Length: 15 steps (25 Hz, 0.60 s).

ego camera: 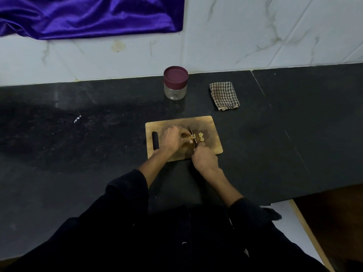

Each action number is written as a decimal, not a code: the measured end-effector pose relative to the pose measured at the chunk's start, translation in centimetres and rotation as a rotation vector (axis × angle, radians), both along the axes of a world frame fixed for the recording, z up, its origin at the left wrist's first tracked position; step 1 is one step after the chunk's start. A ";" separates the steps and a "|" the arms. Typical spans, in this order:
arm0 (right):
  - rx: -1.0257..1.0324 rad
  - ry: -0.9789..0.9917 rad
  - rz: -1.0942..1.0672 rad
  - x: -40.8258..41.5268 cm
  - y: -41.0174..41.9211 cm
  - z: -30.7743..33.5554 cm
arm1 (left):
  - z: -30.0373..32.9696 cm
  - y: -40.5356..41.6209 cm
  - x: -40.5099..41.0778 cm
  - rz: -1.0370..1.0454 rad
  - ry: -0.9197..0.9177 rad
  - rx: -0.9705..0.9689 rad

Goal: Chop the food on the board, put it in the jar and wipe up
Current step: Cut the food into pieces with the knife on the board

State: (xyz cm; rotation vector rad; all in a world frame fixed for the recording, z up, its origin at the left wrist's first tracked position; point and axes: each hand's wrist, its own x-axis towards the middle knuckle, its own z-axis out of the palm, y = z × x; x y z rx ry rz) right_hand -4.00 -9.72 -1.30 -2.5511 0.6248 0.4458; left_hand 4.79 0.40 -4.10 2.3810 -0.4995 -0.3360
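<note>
A wooden chopping board (pixel 208 122) lies on the black counter, with a dark slot handle at its left end. Pale yellow food pieces (pixel 201 136) sit near its middle. My left hand (pixel 173 139) holds the uncut food down with curled fingers. My right hand (pixel 204 159) grips the handle of a knife (pixel 192 134), whose blade points away from me between the held food and the cut pieces. Behind the board stands a clear jar (pixel 175 89) with a maroon lid screwed on. A folded checked cloth (pixel 224 95) lies to the jar's right.
The black stone counter (pixel 78 134) runs wide to both sides, with a seam at the right. A white marble wall rises behind it, and a purple cloth (pixel 88 14) hangs at the upper left. The counter's front edge drops off at the lower right.
</note>
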 end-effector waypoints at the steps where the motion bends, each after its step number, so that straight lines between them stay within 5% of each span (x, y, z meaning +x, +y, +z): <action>1: -0.004 0.000 0.012 -0.7 -0.1 -0.1 | 0.0 0.0 0.0 0.004 0.011 -0.005; 15: 0.170 -0.018 -0.086 -2.7 -2.1 -0.9 | -0.2 0.0 -0.1 0.037 0.075 -0.028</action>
